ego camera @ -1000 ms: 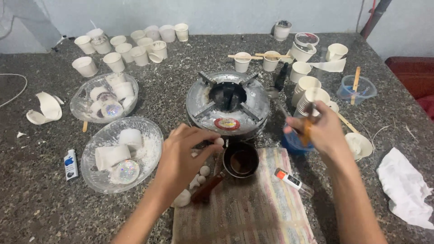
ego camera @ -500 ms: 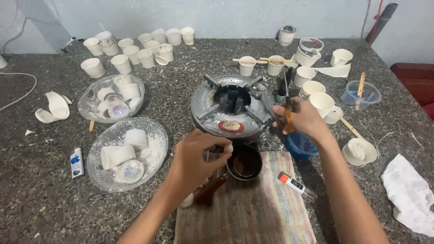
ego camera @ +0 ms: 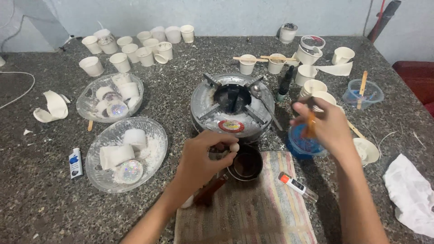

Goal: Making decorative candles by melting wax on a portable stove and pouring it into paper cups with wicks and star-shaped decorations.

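Left hand (ego camera: 199, 158) pinching white ball (ego camera: 234, 147), pot (ego camera: 244, 163) just at four o'clock; right hand (ego camera: 323, 124) gripping orange stick (ego camera: 310, 125) over blue cup (ego camera: 302, 144).

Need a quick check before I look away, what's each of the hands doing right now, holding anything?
Left hand: closed, pinching a small white ball beside the small dark pot.
Right hand: closed on an orange-handled tool above the blue cup.

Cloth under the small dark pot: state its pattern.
The cloth is striped lengthwise in faded pink, grey and yellowish bands, seen in the head view.
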